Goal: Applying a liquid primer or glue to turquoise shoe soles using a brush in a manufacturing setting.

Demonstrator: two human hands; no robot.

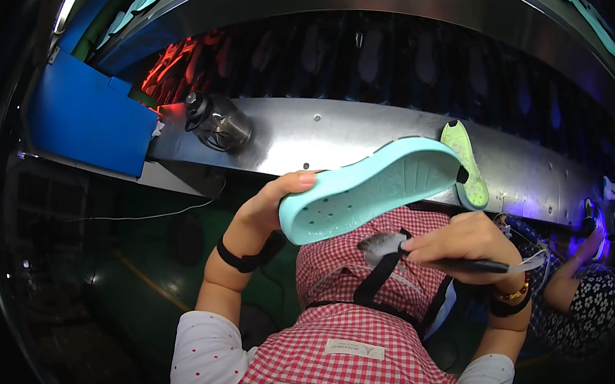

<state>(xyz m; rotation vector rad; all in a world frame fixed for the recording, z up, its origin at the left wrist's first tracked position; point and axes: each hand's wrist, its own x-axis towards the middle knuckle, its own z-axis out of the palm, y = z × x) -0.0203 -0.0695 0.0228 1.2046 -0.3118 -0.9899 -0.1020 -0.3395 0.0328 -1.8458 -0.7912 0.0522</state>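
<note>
My left hand (269,202) grips one rounded end of a turquoise foam shoe sole (365,189), thumb on its rim. The sole is tilted, its hollow inner side with small holes facing me. Lower right of it, my right hand (466,242) is closed around a brush (471,265) with a dark handle. A flat grey-white brush head (382,247) sticks out on the left, apart from the sole. Pale strands show at the handle's other end. Beyond the right hand, a yellow-green sole (465,161) lies on the metal ledge (289,144).
A dark see-through jar (219,122) with a black lid stands on the ledge's left. Behind runs a dark machine bay (368,60) with sole shapes and red glow. A blue box (90,113) is at left. A co-worker's patterned sleeve (595,305) appears at right.
</note>
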